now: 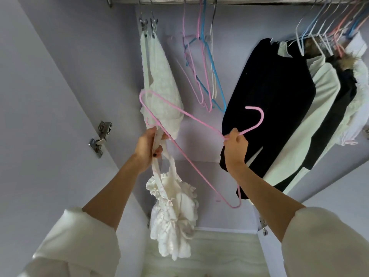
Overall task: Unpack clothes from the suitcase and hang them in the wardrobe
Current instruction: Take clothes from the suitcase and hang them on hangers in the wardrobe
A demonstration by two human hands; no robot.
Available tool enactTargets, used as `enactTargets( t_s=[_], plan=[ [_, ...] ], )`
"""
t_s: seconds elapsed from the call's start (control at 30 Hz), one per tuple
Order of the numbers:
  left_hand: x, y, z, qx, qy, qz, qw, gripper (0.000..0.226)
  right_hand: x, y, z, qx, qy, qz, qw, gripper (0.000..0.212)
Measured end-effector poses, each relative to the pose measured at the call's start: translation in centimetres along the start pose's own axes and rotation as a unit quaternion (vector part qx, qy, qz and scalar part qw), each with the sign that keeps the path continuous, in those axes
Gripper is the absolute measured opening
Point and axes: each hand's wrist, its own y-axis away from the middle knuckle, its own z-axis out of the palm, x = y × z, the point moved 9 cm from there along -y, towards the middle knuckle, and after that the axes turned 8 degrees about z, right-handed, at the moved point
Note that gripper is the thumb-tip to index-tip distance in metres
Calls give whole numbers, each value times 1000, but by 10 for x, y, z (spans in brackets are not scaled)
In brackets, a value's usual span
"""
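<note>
- The left hand (148, 144), at centre left of the frame, is curled round the straps of a white ruffled cotton garment (173, 216), which dangles bunched below it, likely so a strap can be fed onto the hanger
- The right hand (235, 148), at centre right, pinches the neck of a thin pink wire hanger (179, 132), hook pointing up toward the metal wardrobe rail (259, 0) along the top edge
- Spare pastel hangers (205, 66) hang at upper centre, with a black garment (269, 106) at the right

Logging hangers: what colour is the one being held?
Pink hanger, clearest in the head view.
</note>
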Motion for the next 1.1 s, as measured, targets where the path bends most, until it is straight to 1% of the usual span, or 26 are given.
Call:
enactTargets(
  t_s=[0.1, 0.13, 0.2, 0.23, 0.33, 0.43, 0.53, 0.6, 0.63, 0.7, 0.73, 0.77, 0.83, 0.93, 1.03, 1.1],
  plan=[
    [7, -9, -19, 91, 50, -1, 995, 37, 22, -5, -14, 39, 69, 1, 997, 39],
    [12, -12, -23, 110, 46, 5, 993, 35, 29, -6, -18, 52, 80, 8, 995, 39],
    [23, -15, -29, 133, -6, 39, 990, 23, 40, -7, -24, 69, 93, 17, 993, 40],
    [30, -16, -31, 137, -40, 61, 988, 20, 43, -7, -27, 73, 100, 17, 992, 40],
    [45, -15, -24, 127, -135, 119, 975, 23, 47, -6, -27, 64, 114, 20, 991, 37],
    [51, -15, -10, 99, -217, 163, 957, 25, 44, 0, -15, 35, 42, 41, 998, 39],
    [54, -12, -6, 90, -276, 176, 941, 15, 31, 11, 1, 7, -18, 46, 999, 41],
    [57, -9, -12, 92, -280, 179, 939, 13, 28, 13, 13, -31, -28, 65, 997, 40],
    [61, -7, -16, 95, -271, 186, 940, 14, 30, 14, 21, -63, -37, 90, 993, 39],
    [69, -3, -22, 99, -245, 200, 944, 15, 37, 16, 37, -138, -66, 155, 976, 37],
    [73, -1, -25, 99, -230, 206, 946, 14, 38, 19, 44, -167, -76, 178, 967, 37],
    [77, 0, -26, 99, -217, 211, 948, 15, 38, 19, 48, -179, -80, 187, 963, 38],
    [84, 2, -29, 100, -201, 220, 949, 19, 30, 19, 52, -169, -86, 173, 967, 44],
    [87, 5, -32, 111, -169, 217, 955, 21, 13, 20, 53, -131, -112, 143, 975, 54],
    [81, 8, -38, 135, -172, 218, 951, 23, -1, 22, 55, -106, -132, 136, 976, 53],
    [70, 9, -44, 147, -204, 210, 945, 19, -12, 23, 56, -98, -161, 135, 973, 51]
  ],
)
